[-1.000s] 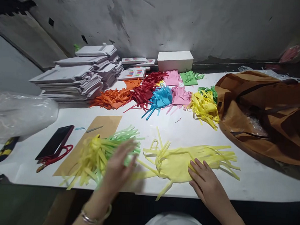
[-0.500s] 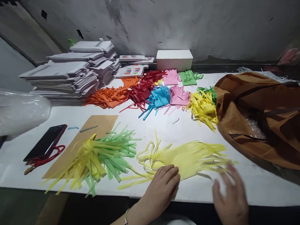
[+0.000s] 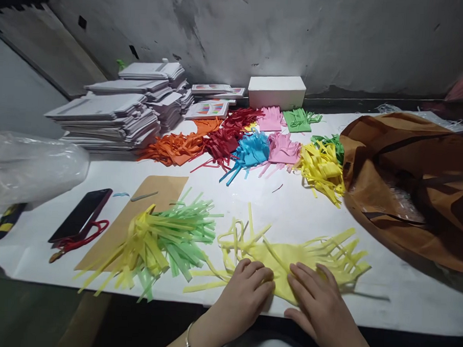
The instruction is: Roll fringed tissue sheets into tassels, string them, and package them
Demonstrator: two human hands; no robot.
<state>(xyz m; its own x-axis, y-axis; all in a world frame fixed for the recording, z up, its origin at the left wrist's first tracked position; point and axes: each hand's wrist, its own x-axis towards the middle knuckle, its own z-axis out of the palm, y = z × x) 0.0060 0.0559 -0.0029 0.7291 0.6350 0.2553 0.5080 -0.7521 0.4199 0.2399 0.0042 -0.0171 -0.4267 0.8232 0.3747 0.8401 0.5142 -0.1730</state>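
Note:
Both hands rest on a pale yellow fringed paper sheet (image 3: 289, 255) at the near edge of the white table (image 3: 402, 298). My left hand (image 3: 245, 292) lies on its left part with fingers curled down onto the paper. My right hand (image 3: 316, 300) presses flat on its right part, fingers stretched out and together. Left of them lies a bundle of yellow and green paper strips (image 3: 163, 239) on a brown card (image 3: 146, 203).
A black phone (image 3: 80, 215) with a red cord lies at the left, beside a clear plastic bag (image 3: 28, 167). Stacks of white cards (image 3: 111, 117) and a white box (image 3: 276, 91) stand at the back. Several coloured fringe piles (image 3: 251, 146) fill the middle. A brown bag (image 3: 415, 176) lies right.
My left hand left the green and yellow bundle and came right onto the pale yellow sheet. My right hand swung off to the right, then returned onto the sheet beside the left.

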